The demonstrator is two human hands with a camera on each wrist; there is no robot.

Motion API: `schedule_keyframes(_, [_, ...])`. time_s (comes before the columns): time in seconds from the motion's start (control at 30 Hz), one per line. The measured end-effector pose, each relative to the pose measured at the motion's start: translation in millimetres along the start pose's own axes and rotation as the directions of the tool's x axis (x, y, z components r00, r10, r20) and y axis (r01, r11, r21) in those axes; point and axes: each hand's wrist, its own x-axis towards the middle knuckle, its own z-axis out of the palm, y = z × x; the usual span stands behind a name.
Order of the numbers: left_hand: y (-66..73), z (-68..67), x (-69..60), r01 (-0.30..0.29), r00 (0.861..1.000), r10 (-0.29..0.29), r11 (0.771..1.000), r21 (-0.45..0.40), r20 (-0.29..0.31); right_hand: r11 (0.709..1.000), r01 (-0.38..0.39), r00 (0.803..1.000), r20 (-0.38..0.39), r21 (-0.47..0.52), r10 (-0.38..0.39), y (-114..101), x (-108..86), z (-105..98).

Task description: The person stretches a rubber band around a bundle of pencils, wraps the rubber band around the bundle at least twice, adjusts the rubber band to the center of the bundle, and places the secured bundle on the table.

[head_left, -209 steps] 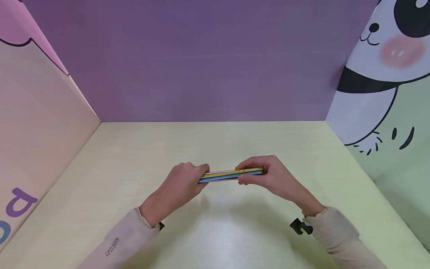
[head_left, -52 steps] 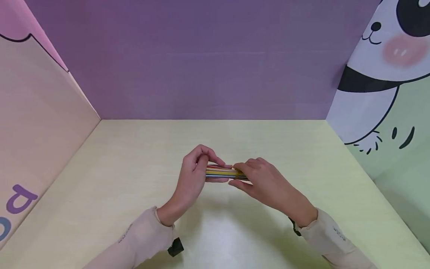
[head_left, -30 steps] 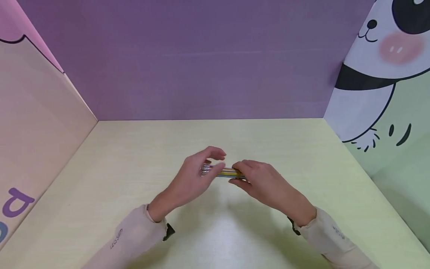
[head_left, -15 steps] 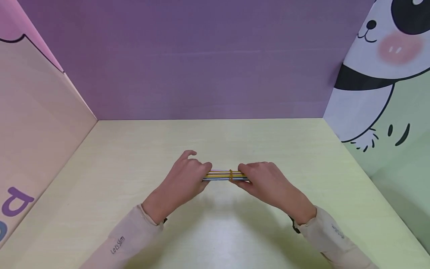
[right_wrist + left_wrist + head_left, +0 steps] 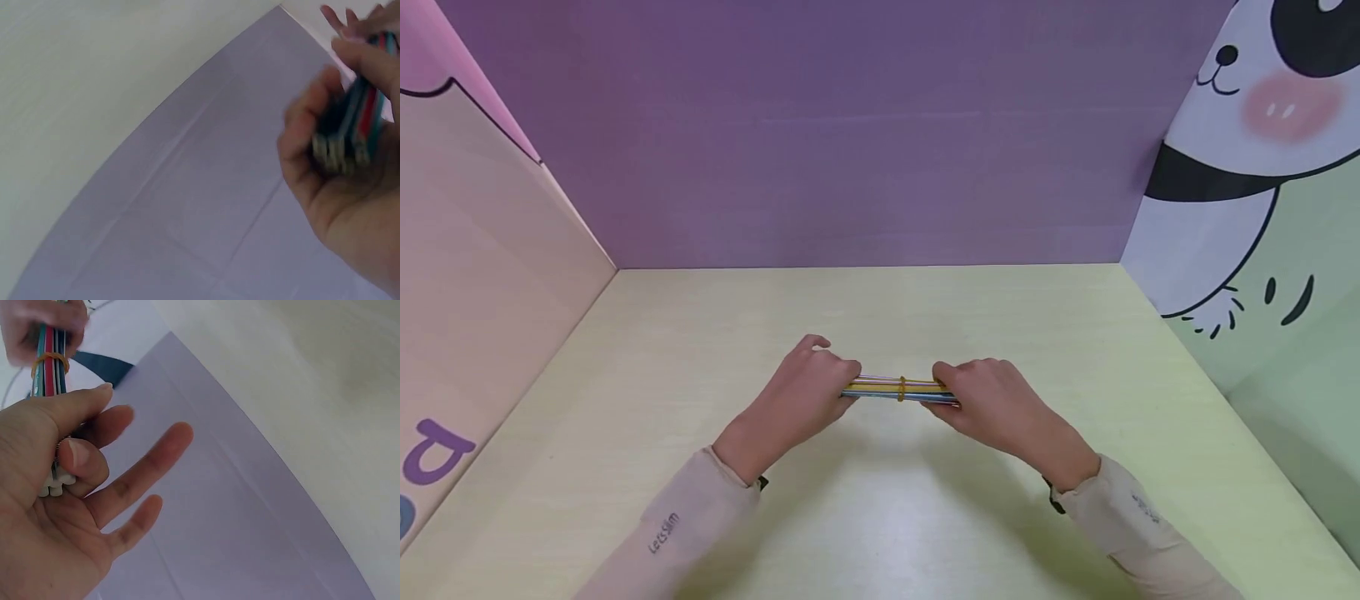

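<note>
Level above the table, a bundle of striped pencils (image 5: 880, 387) in yellow, blue, white and other colours runs between both hands. A yellow rubber band (image 5: 902, 388) circles it near the middle. My left hand (image 5: 796, 402) grips the left end; in the left wrist view its thumb and curled fingers hold the pencils, while two fingers stick out straight. White eraser ends (image 5: 57, 485) show below the thumb there. My right hand (image 5: 1009, 408) holds the other end, its fingers curled round the pencils. Blunt pale pencil ends (image 5: 337, 153), somewhat blurred, show in the right palm.
A light wooden table (image 5: 880, 317) lies under the hands. Behind it rises a purple wall panel (image 5: 865, 133); a pinkish panel (image 5: 482, 250) stands left and a green panel (image 5: 1300, 375) with a panda drawing stands right.
About a second ago my left hand was loosened over the eraser end; now it grips that end again, further left. The rubber band sits further left, away from the right hand.
</note>
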Motion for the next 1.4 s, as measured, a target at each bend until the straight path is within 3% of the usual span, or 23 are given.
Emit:
schedule_keyframes(0.1, [-14.7, 2.5, -2.0, 0.030, 1.000, -0.031, 0.995, -0.095, -0.002, 0.979, -0.069, 0.993, 0.106, 0.190, 0.049, 13.1, -1.6, -7.5])
schedule_keyframes(0.17, [-22.9, 1.8, -2.6, 0.071, 0.996, -0.056, 0.965, -0.251, 0.065, 0.945, -0.112, 0.986, 0.152, 0.306, 0.068, 22.6, -3.1, -12.8])
schedule_keyframes(0.2, [-26.3, 0.5, -2.9, 0.103, 0.991, -0.065, 0.932, -0.349, 0.117, 0.928, -0.127, 0.983, 0.168, 0.350, 0.071, 26.9, -3.9, -15.1])
schedule_keyframes(0.23, [-29.4, -1.1, -3.5, 0.142, 0.982, -0.070, 0.881, -0.450, 0.173, 0.912, -0.138, 0.981, 0.178, 0.386, 0.074, 31.1, -4.8, -16.5])
schedule_keyframes(0.33, [-37.3, -6.8, -6.0, 0.254, 0.952, -0.047, 0.677, -0.691, 0.304, 0.882, -0.147, 0.981, 0.179, 0.448, 0.073, 41.0, -7.9, -18.4])
schedule_keyframes(0.4, [-42.0, -9.2, -8.1, 0.290, 0.941, -0.018, 0.563, -0.774, 0.339, 0.864, -0.154, 0.981, 0.179, 0.479, 0.075, 45.2, -9.9, -17.5])
schedule_keyframes(0.47, [-45.8, -8.7, -10.2, 0.299, 0.938, 0.002, 0.500, -0.813, 0.346, 0.848, -0.158, 0.980, 0.183, 0.505, 0.074, 48.2, -11.1, -15.0])
schedule_keyframes(0.5, [-47.3, -7.5, -11.2, 0.304, 0.937, 0.003, 0.483, -0.821, 0.349, 0.843, -0.160, 0.980, 0.187, 0.513, 0.072, 49.4, -11.5, -13.2])
schedule_keyframes(0.53, [-48.2, -5.8, -11.8, 0.302, 0.938, 0.005, 0.481, -0.823, 0.346, 0.839, -0.160, 0.979, 0.192, 0.520, 0.067, 50.4, -11.6, -11.3])
schedule_keyframes(0.63, [-49.5, 1.1, -13.4, 0.286, 0.943, 0.000, 0.512, -0.810, 0.333, 0.834, -0.167, 0.975, 0.215, 0.526, 0.059, 52.6, -12.3, -6.7])
schedule_keyframes(0.77, [-48.6, 10.7, -13.4, 0.242, 0.955, -0.007, 0.599, -0.764, 0.297, 0.830, -0.176, 0.972, 0.229, 0.529, 0.061, 56.2, -14.7, -2.9])
schedule_keyframes(0.87, [-45.6, 17.8, -11.0, 0.215, 0.958, -0.006, 0.680, -0.701, 0.288, 0.836, -0.168, 0.972, 0.229, 0.522, 0.053, 59.8, -15.7, -0.4])
schedule_keyframes(1.0, [-40.6, 26.8, -4.8, 0.213, 0.950, -0.019, 0.767, -0.605, 0.311, 0.863, -0.145, 0.971, 0.238, 0.484, 0.029, 64.4, -13.7, 7.2])
schedule_keyframes(1.13, [-37.6, 36.3, -0.7, 0.218, 0.945, -0.044, 0.823, -0.525, 0.324, 0.894, -0.122, 0.969, 0.248, 0.432, 0.013, 67.7, -9.9, 16.5])
schedule_keyframes(1.3, [-32.5, 47.7, 0.7, 0.134, 0.962, -0.033, 0.922, -0.362, 0.271, 0.933, -0.126, 0.964, 0.262, 0.338, 0.035, 68.3, -6.8, 26.4])
schedule_keyframes(1.4, [-28.3, 52.3, 0.5, 0.095, 0.969, -0.028, 0.961, -0.261, 0.247, 0.958, -0.121, 0.963, 0.266, 0.259, 0.050, 66.9, -6.1, 32.5])
